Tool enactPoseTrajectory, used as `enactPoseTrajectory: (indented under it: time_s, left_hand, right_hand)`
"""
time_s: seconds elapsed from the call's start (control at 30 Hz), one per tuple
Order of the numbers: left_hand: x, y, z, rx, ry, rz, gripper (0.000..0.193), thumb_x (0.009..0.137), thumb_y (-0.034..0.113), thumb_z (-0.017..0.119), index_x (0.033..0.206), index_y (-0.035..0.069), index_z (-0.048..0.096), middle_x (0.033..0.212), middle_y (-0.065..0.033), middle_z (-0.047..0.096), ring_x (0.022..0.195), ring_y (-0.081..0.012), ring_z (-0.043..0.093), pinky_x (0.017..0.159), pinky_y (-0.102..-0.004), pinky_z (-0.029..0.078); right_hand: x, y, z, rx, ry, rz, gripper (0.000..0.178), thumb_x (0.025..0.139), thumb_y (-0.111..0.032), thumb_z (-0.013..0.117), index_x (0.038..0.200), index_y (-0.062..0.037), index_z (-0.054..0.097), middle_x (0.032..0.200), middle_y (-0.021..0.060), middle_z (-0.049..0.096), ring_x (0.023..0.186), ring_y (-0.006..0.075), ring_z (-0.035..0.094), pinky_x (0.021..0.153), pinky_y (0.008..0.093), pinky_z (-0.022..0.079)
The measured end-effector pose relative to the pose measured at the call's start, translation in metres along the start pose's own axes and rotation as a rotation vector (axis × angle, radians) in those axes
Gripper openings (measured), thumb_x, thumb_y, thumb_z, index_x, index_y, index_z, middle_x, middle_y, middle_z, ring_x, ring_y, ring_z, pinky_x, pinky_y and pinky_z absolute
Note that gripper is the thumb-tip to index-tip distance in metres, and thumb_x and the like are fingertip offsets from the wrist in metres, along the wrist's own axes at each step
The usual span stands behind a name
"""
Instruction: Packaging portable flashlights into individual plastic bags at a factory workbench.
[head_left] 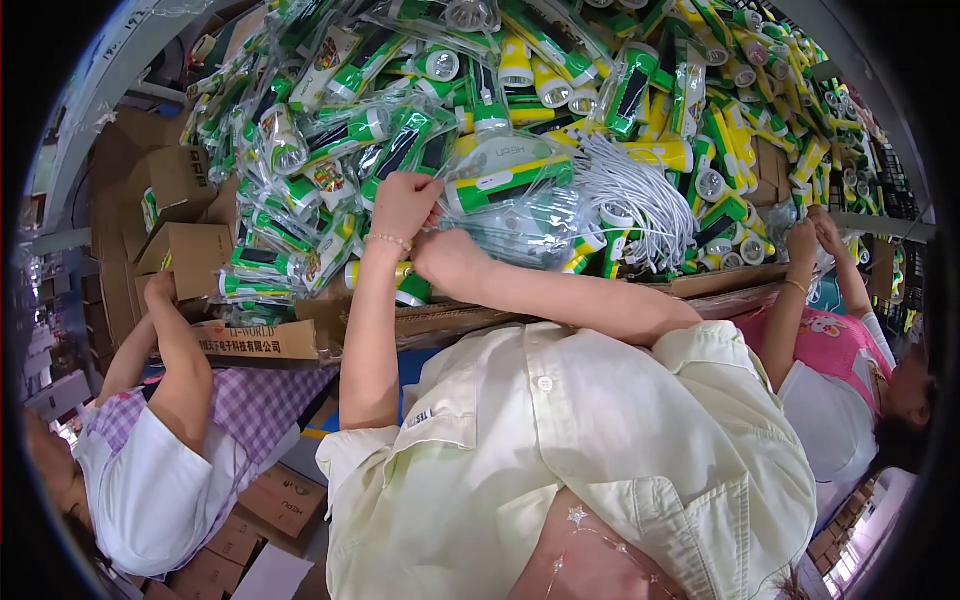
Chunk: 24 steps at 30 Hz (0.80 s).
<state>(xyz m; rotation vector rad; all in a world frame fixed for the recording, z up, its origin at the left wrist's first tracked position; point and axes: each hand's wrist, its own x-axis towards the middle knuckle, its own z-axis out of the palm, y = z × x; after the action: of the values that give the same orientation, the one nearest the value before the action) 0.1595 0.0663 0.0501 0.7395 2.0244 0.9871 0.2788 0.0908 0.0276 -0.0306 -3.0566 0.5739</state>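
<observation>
My left hand (405, 208), with a beaded bracelet at the wrist, is closed at the left end of a clear plastic bag (520, 232). Just below it my right hand (450, 262) is closed in a fist at the same end, its arm reaching across from the right. The fingertips of both are partly hidden. Beside my hands lies a green, yellow and white flashlight (510, 185), seen through clear plastic. A bundle of white cables (640, 200) rests to the right of it. Under my right fist another green and yellow flashlight (408, 288) shows in part.
Many flashlights, bagged at left (290, 180) and loose at right (735, 150), fill the bench behind a cardboard edge (440, 325). Open cartons (185, 260) stand at left. A person in purple check (265, 405) works at left, another in pink (815, 345) at right.
</observation>
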Motion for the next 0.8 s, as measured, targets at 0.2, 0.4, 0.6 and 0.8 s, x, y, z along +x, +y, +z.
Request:
enactPoseTrajectory:
  time_s: [0.2, 0.4, 0.6, 0.8]
  left_hand:
    - [0.001, -0.023, -0.007, -0.032, -0.053, -0.005, 0.027, 0.084, 0.02, 0.06, 0.073, -0.003, 0.066, 0.053, -0.005, 0.059, 0.044, -0.0107, 0.056, 0.043, -0.0248, 0.045]
    - [-0.009, -0.036, 0.007, -0.141, -0.006, 0.063, 0.027, 0.085, 0.021, 0.061, 0.067, 0.001, 0.063, 0.051, -0.001, 0.054, 0.043, -0.0078, 0.05, 0.042, -0.0232, 0.04]
    - [-0.023, -0.041, 0.02, -0.312, 0.078, 0.082, 0.02, 0.086, 0.017, 0.06, 0.08, 0.0, 0.067, 0.053, -0.0005, 0.054, 0.043, -0.0066, 0.049, 0.041, -0.0222, 0.037]
    - [-0.031, -0.038, 0.026, -0.266, 0.191, 0.133, 0.019, 0.087, 0.014, 0.059, 0.091, -0.002, 0.068, 0.055, -0.0009, 0.055, 0.045, -0.0061, 0.049, 0.044, -0.0215, 0.038]
  right_hand:
    - [-0.046, 0.045, -0.167, 0.507, 0.199, -0.055, 0.009, 0.074, -0.006, 0.067, 0.083, -0.0051, 0.066, 0.076, 0.0063, 0.064, 0.069, 0.0215, 0.063, 0.06, 0.0307, 0.049]
    - [-0.028, 0.055, -0.21, 1.148, 0.651, -0.198, 0.008, 0.078, 0.004, 0.064, 0.086, 0.0026, 0.066, 0.079, 0.0115, 0.063, 0.069, 0.0175, 0.064, 0.061, 0.0257, 0.053]
    - [-0.008, 0.107, -0.096, 0.664, 0.348, -0.22, 0.01, 0.075, -0.005, 0.065, 0.083, -0.0075, 0.07, 0.081, 0.005, 0.064, 0.076, 0.017, 0.064, 0.062, 0.0281, 0.051]
    - [-0.026, 0.126, -0.088, -0.415, 0.067, -0.159, 0.008, 0.07, -0.011, 0.059, 0.071, -0.0083, 0.066, 0.074, 0.0078, 0.06, 0.077, 0.0217, 0.062, 0.057, 0.0345, 0.048]
